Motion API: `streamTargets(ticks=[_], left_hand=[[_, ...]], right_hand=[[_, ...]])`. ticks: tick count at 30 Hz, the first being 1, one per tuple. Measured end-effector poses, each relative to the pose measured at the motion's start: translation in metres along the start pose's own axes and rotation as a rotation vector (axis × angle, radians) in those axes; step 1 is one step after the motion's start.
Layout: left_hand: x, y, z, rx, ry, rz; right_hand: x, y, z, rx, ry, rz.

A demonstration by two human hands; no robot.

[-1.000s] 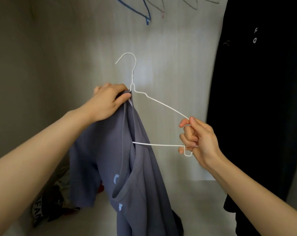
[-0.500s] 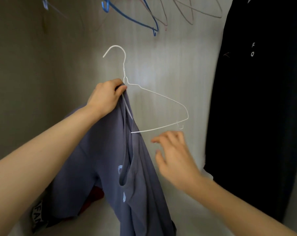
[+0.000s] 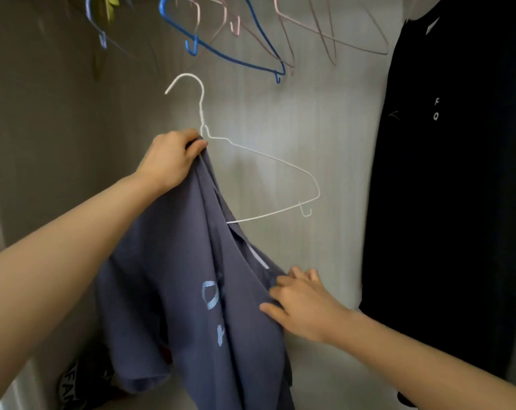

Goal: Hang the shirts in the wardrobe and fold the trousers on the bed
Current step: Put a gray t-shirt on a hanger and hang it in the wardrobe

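A slate-blue shirt (image 3: 191, 291) with pale blue print hangs half on a white wire hanger (image 3: 268, 161) inside the wardrobe. My left hand (image 3: 170, 158) grips the hanger's neck together with the shirt's shoulder fabric. The hanger's right arm and lower bar stick out bare to the right. My right hand (image 3: 301, 303) is lower down at the shirt's right edge, its fingers curled into the cloth near the collar opening.
Several empty wire hangers, blue (image 3: 221, 48) and pink (image 3: 324, 34), hang overhead. A black shirt (image 3: 446, 173) hangs at the right. Dark clothes with white lettering (image 3: 73, 386) lie on the wardrobe floor at the lower left. The pale back wall (image 3: 324, 113) is close behind.
My right hand let go of the hanger's right end and dropped down to the shirt's edge. My left hand lifted the hanger slightly, and the view tilted up toward the overhead hangers.
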State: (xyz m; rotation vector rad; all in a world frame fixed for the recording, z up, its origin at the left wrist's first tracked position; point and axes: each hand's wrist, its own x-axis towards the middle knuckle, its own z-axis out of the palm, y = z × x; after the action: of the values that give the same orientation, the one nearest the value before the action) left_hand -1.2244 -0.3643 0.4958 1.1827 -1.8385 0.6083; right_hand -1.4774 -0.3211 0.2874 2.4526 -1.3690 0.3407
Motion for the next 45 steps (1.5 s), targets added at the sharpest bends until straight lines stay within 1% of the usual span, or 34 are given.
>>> streamTargets(ticks=[3,6,9,14,16,18,20,22,24,27,31,33,36,38,40,43,45], left_hand=[[-0.015,-0.014,-0.005,-0.022,-0.05,0.092],[-0.031,-0.018,-0.002,0.047,-0.177,0.199],[-0.035,-0.016,0.006,0.11,-0.232,0.235],[-0.036,0.007,0.021,0.046,-0.208,0.293],[-0.034,0.025,0.028,0.004,-0.201,0.319],[-0.03,0.04,0.032,-0.02,-0.193,0.306],[-0.026,0.046,0.032,-0.067,-0.172,0.265],[-0.022,0.046,0.03,-0.15,-0.15,0.241],[-0.02,0.043,0.028,-0.215,-0.149,0.229],[-0.015,0.028,0.024,-0.216,-0.153,0.177],[-0.003,-0.003,0.012,-0.129,-0.051,0.037],[0.004,-0.007,0.007,-0.098,-0.057,0.002],[0.013,-0.005,0.002,-0.038,-0.098,-0.019],[0.017,-0.006,-0.003,-0.002,-0.089,-0.022],[0.022,-0.007,-0.007,0.025,-0.115,-0.022],[0.033,-0.001,-0.01,-0.012,-0.175,-0.019],[0.037,0.004,-0.012,-0.043,-0.128,-0.01]], right_hand=[[0.003,0.038,-0.017,-0.003,-0.018,0.129],[0.006,0.072,-0.039,-0.009,-0.056,0.199],[0.007,0.087,-0.056,-0.027,-0.009,0.179],[0.024,0.081,-0.086,0.197,0.1,0.067],[0.036,0.071,-0.097,0.226,0.197,0.01],[0.046,0.062,-0.104,0.258,0.344,0.012],[0.052,0.059,-0.11,0.357,0.476,0.088],[0.057,0.062,-0.117,0.474,0.579,0.161],[0.06,0.068,-0.128,0.493,0.649,0.201],[0.063,0.082,-0.153,0.5,0.685,0.27],[0.059,0.11,-0.191,0.511,0.732,0.356],[0.058,0.12,-0.206,0.485,0.683,0.417],[0.055,0.126,-0.223,0.37,0.552,0.481],[0.055,0.125,-0.232,0.271,0.519,0.462],[0.057,0.123,-0.239,0.2,0.529,0.416],[0.059,0.12,-0.244,0.213,0.596,0.364],[0.061,0.114,-0.246,0.243,0.666,0.33]])
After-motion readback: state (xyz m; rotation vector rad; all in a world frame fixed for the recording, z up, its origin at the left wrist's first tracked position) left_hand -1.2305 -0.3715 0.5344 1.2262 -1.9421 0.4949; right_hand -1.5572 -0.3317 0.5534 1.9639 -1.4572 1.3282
